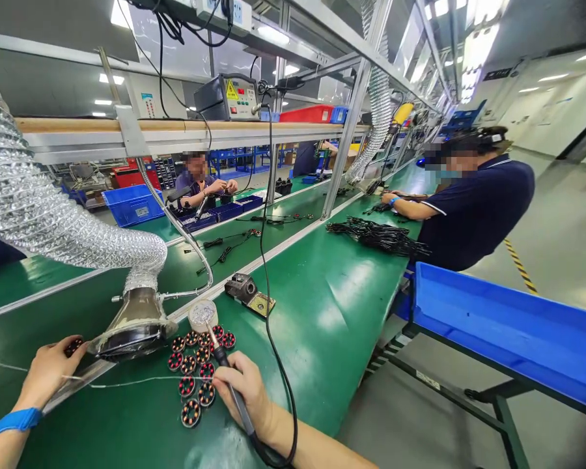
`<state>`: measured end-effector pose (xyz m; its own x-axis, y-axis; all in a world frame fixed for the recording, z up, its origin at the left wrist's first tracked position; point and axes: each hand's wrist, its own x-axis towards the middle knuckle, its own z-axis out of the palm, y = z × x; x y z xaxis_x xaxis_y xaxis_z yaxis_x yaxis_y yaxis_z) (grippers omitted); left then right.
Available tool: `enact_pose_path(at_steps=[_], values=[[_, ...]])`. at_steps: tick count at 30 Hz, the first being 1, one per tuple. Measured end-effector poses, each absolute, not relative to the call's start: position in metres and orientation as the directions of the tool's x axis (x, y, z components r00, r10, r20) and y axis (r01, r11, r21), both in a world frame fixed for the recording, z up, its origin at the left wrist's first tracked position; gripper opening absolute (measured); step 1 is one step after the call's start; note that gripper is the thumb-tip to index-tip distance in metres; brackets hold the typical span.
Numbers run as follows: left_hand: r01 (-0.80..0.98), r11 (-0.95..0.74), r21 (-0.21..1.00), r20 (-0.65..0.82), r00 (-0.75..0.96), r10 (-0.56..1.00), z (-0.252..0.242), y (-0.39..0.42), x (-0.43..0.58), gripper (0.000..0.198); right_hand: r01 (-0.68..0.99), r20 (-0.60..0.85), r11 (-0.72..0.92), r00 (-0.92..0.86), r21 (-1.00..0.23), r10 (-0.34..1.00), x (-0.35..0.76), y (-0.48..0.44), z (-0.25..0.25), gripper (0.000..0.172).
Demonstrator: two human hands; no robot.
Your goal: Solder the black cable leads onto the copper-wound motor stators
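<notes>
My right hand (pixel 247 391) is closed around a soldering iron (pixel 232 384) with a dark handle. The iron's tip reaches a round whitish tin (pixel 202 314) with shiny material in it. Beside that hand lie several small round coil parts (pixel 190 413), dark with red or orange spots around their rings. My left hand (pixel 51 371), with a blue wristband, pinches a similar round coil part (pixel 73 347) near the fume hood's edge. A thin silvery wire (pixel 146 380) runs from near my left hand to the fingers of my right; which fingers hold it I cannot tell.
A fume extraction hood (pixel 134 326) on a silver duct stands between my hands. An iron stand (pixel 249 293) sits behind the coil parts. The iron's black cable (pixel 268 312) hangs across the green bench. Black cables (pixel 376 236) lie farther right, near a seated co-worker (pixel 478 202).
</notes>
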<state>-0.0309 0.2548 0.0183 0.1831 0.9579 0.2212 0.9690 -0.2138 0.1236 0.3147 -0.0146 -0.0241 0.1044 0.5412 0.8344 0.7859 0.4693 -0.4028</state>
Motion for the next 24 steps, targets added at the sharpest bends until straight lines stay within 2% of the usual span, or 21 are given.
enact_pose_path(at_steps=[3,9,12,16,20,22,24], values=[[0.951,-0.216,0.222,0.152,0.185,0.971,0.017,0.216,-0.050,0.048,0.773,0.848,0.485,0.126,-0.409,0.515,0.314,-0.015,-0.026,0.024],[0.877,-0.392,0.278,0.193,0.349,0.917,-0.022,0.098,-0.034,0.048,0.751,0.844,0.490,0.163,-0.442,0.512,0.313,-0.015,-0.022,0.019],[0.870,-0.398,0.292,0.234,0.339,0.911,-0.032,0.053,0.012,0.046,0.756,0.840,0.483,0.160,-0.441,0.518,0.314,-0.012,-0.021,0.019],[0.819,-0.369,0.439,0.199,0.312,0.929,-0.021,0.019,0.084,0.057,0.779,0.845,0.467,0.144,-0.418,0.516,0.319,-0.013,-0.029,0.022],[0.703,-0.430,0.566,0.202,0.388,0.899,-0.004,0.014,0.111,0.063,0.825,0.861,0.431,0.124,-0.366,0.493,0.328,-0.011,-0.043,0.028],[0.706,-0.474,0.526,0.258,0.399,0.880,0.002,0.018,0.093,0.066,0.829,0.889,0.462,0.087,-0.314,0.449,0.330,-0.004,-0.049,0.030],[0.783,-0.448,0.432,0.276,0.357,0.892,0.006,0.020,0.055,0.059,0.830,0.917,0.476,0.099,-0.291,0.387,0.330,0.001,-0.054,0.029]])
